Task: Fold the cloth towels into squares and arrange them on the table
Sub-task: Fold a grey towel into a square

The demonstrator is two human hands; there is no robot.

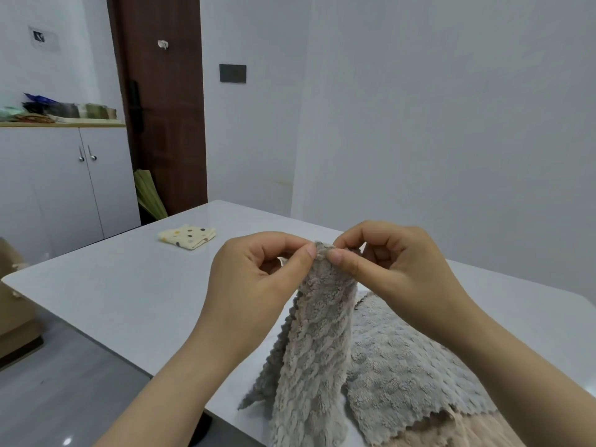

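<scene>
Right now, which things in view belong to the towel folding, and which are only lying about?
Part of the job:
- grey towel, pinched by left hand and right hand
- second grey towel
- pink cloth
- folded dotted towel
- table

Just lying about:
- clutter on the cabinet
- green bundle by the door

I can read no words, labels, brand names or numbers on anything in front of me; every surface looks unmarked.

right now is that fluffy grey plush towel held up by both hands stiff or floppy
Likely floppy: the fluffy grey plush towel hangs limp from the left hand and right hand. Probably light, since fingertip pinches hold it. Its fuzzy pile should resist slipping.
</scene>
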